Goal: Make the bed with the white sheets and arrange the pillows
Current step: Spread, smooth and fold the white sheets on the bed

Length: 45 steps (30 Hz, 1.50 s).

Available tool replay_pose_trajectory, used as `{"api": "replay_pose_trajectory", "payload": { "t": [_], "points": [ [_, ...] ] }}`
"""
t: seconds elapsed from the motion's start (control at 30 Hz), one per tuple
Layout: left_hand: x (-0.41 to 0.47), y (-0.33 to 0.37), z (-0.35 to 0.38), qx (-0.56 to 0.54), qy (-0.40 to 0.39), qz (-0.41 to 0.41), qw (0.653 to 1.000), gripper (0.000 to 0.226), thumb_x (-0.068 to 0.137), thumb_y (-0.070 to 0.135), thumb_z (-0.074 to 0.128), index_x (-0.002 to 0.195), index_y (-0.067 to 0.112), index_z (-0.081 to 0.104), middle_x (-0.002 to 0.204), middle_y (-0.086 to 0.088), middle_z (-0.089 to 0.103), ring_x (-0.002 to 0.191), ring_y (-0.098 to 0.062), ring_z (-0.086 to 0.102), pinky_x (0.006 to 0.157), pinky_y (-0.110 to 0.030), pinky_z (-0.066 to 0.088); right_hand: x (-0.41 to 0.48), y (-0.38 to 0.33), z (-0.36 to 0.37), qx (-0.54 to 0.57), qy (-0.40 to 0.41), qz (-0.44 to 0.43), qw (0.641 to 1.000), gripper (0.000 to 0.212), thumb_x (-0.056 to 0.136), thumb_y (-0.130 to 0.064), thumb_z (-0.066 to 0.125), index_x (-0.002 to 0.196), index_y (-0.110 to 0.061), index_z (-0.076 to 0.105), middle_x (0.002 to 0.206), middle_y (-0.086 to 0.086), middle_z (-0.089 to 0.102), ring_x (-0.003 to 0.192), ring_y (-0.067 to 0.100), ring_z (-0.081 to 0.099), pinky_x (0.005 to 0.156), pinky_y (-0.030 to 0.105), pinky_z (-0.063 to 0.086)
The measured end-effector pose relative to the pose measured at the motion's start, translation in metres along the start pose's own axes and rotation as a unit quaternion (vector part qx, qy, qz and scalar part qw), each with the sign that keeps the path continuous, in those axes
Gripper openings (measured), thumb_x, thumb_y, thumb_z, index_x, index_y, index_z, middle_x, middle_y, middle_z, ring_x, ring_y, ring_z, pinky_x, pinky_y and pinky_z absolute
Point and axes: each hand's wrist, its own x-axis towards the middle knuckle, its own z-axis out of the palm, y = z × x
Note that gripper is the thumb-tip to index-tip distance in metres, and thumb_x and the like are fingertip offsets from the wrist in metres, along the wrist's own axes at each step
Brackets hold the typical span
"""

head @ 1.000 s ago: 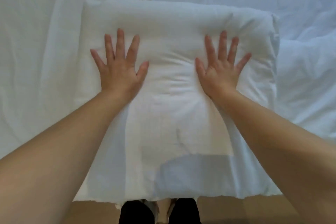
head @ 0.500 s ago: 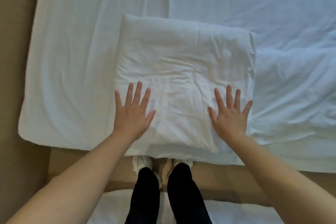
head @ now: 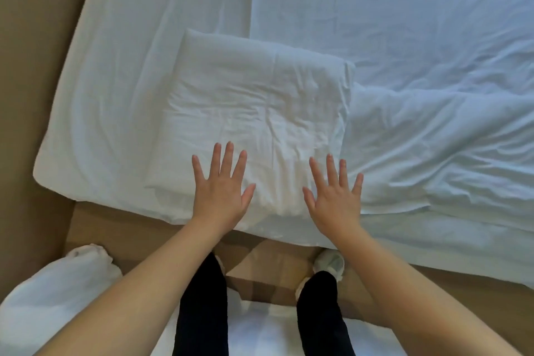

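While spread at pillow (head: 254,101) edge, left hand (head: 221,195), right hand (head: 335,201).

Before me the pillow (head: 254,113) — white, creased, flat — lies slightly askew on the white sheet (head: 130,52), close to its near edge.

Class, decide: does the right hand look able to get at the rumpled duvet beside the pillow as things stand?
Probably yes: the right hand is open by the right edge of the pillow, and the duvet lies alongside with nothing between.
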Motion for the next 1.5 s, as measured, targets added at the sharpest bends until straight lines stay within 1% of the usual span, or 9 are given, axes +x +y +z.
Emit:
{"api": "replay_pose_trajectory", "payload": {
  "t": [0.2,0.53,0.67,0.83,0.97,1.07,1.17,1.33,1.5],
  "points": [
    [-0.022,0.102,-0.011,-0.008,-0.044,-0.003,0.999,0.07,0.094,0.057,0.0,0.155,0.022,-0.006,0.162,-0.008,-0.014,0.148,-0.028,-0.019,0.113,-0.063,-0.009,-0.019,0.102,-0.023,-0.021,-0.019,-0.017,0.999,0.063,0.1,-0.056,0.011,0.15,-0.036,-0.021,0.163,0.004,-0.013,0.15,0.031,-0.012,0.118,0.059,0.0],
    [0.033,0.26,0.021,-0.048,-0.07,0.158,0.984,0.067,0.099,0.045,0.037,0.155,0.017,0.014,0.163,-0.009,0.007,0.15,-0.028,0.0,0.117,-0.055,0.01,-0.019,0.273,0.039,-0.009,-0.125,0.169,0.978,0.07,0.096,-0.038,0.043,0.155,-0.024,0.007,0.161,0.008,0.016,0.145,0.031,0.019,0.107,0.047,0.032],
    [0.052,0.329,0.078,-0.049,-0.057,0.248,0.966,0.061,0.068,0.027,0.081,0.124,0.012,0.062,0.127,-0.009,0.061,0.12,-0.029,0.057,0.088,-0.044,0.051,-0.012,0.354,0.095,-0.082,-0.204,0.182,0.958,0.067,0.095,-0.032,0.045,0.152,-0.022,0.012,0.16,0.009,0.018,0.144,0.034,0.019,0.107,0.051,0.032],
    [0.105,0.426,0.146,-0.02,0.012,0.254,0.967,0.064,0.066,0.011,0.072,0.129,0.012,0.057,0.123,-0.015,0.059,0.102,-0.034,0.06,0.073,-0.043,0.051,0.045,0.442,0.144,-0.16,-0.11,0.066,0.979,0.074,0.09,-0.02,0.053,0.154,-0.026,0.016,0.159,0.01,0.018,0.145,0.041,0.015,0.112,0.064,0.014],
    [0.149,0.473,0.174,0.013,0.076,0.199,0.977,0.033,0.074,0.009,0.061,0.106,0.015,0.06,0.091,-0.009,0.06,0.069,-0.031,0.056,0.05,-0.032,0.04,0.097,0.493,0.161,-0.148,0.041,-0.023,0.988,0.036,0.063,-0.002,0.075,0.096,-0.011,0.066,0.092,0.014,0.063,0.082,0.036,0.06,0.077,0.05,0.051],
    [0.154,0.479,0.172,-0.051,0.075,0.209,0.974,0.012,0.074,0.011,0.055,0.083,0.013,0.063,0.071,-0.009,0.061,0.055,-0.032,0.059,0.04,-0.029,0.041,0.104,0.503,0.143,-0.071,-0.024,-0.053,0.996,0.026,0.078,-0.005,0.061,0.103,-0.01,0.067,0.103,0.013,0.066,0.092,0.038,0.063,0.072,0.039,0.046],
    [0.134,0.479,0.158,-0.068,0.02,0.279,0.958,0.017,0.081,0.015,0.05,0.089,0.013,0.065,0.078,-0.006,0.065,0.062,-0.032,0.063,0.044,-0.03,0.043,0.057,0.519,0.131,-0.047,-0.07,-0.095,0.992,0.034,0.087,-0.014,0.049,0.12,-0.016,0.06,0.118,0.008,0.062,0.101,0.035,0.061,0.073,0.036,0.04],
    [0.117,0.5,0.144,0.136,-0.296,0.314,0.892,0.043,0.092,0.035,0.041,0.131,0.019,0.049,0.133,-0.007,0.05,0.121,-0.025,0.049,0.098,-0.037,0.038,0.0,0.545,0.159,0.004,-0.296,-0.122,0.948,0.037,0.093,-0.036,0.048,0.127,-0.023,0.051,0.131,0.003,0.051,0.119,0.026,0.051,0.087,0.035,0.044],
    [0.146,0.551,0.136,0.01,-0.048,0.333,0.942,0.024,0.08,0.021,0.06,0.101,0.011,0.062,0.101,-0.01,0.065,0.093,-0.032,0.063,0.077,-0.039,0.047,0.02,0.588,0.158,0.242,0.073,0.25,0.935,0.026,0.094,-0.041,0.051,0.107,-0.019,0.057,0.109,0.001,0.058,0.103,0.024,0.053,0.09,0.042,0.042]
  ]
}}
